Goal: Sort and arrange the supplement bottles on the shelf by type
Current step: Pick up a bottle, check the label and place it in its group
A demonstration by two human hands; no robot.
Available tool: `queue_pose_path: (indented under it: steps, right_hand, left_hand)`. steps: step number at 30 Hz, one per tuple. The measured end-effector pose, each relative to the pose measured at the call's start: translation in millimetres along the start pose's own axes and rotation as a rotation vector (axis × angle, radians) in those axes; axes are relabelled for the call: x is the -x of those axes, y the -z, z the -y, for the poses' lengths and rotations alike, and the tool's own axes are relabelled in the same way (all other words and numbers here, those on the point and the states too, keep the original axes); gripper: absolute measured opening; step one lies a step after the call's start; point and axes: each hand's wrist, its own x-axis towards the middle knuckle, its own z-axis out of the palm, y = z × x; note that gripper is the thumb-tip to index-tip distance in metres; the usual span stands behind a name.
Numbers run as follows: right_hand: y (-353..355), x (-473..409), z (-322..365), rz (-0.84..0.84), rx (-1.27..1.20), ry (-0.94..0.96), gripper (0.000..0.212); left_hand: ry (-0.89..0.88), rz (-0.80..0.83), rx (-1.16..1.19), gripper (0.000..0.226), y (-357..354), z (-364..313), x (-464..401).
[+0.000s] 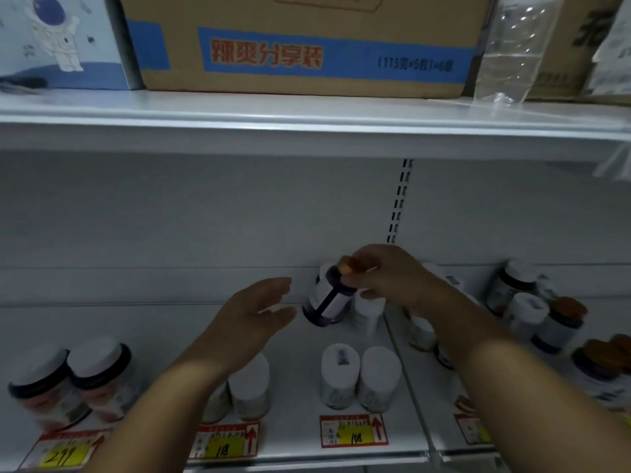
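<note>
My right hand point(382, 274) grips a tilted dark-blue bottle point(326, 302) with a white label and an orange cap, held by its top above the white shelf point(293, 397). To its left my left hand point(259, 310) hovers with the palm open and the fingers apart, a small gap from the bottle. Two white-capped bottles point(358, 377) stand at the front middle of the shelf, and another white bottle point(368, 314) stands behind the held one. Two wide jars with dark rims point(73, 380) stand at the left. Orange-capped and white-capped bottles point(543, 312) crowd the right bay.
A slotted upright point(397, 199) divides the back panel. On the upper shelf point(307, 114) sit a cardboard box point(307, 46), a blue-and-white astronaut box point(58, 39) and a clear plastic bag point(512, 49). Red and yellow price tags point(353, 435) line the front rail.
</note>
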Motion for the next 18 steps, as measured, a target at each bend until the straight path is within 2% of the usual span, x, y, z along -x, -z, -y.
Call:
queue_pose_path:
  steps: [1, 3, 6, 8, 11, 15, 18]
  right_hand:
    - [7, 8, 6, 0.047, -0.208, 0.006, 0.019]
    - [15, 25, 13, 0.112, -0.522, 0.034, 0.028]
    - [19, 49, 10, 0.121, -0.675, 0.075, 0.040]
    - [23, 64, 8, 0.079, -0.699, 0.088, 0.043]
    - [30, 87, 2, -0.076, -0.714, 0.045, 0.041]
    - [32, 121, -13, -0.315, -0.568, -0.060, 0.019]
    - [49, 148, -29, -0.389, -0.647, -0.076, 0.026]
  left_hand:
    - [0.023, 0.033, 0.024, 0.045, -4, -3, 1]
    - [0.074, 0.148, 0.197, 0.055, -12, -8, 5]
    - [0.107, 0.368, 0.535, 0.038, -29, -8, 9]
    - [0.067, 0.377, 0.626, 0.034, -46, -7, 12]
    - [-0.041, 0.250, 0.544, 0.045, -74, -8, 11]
    - [-0.131, 0.075, 0.366, 0.058, -126, -20, 23]
    - [-0.234, 0.121, 0.281, 0.059, -163, -35, 45]
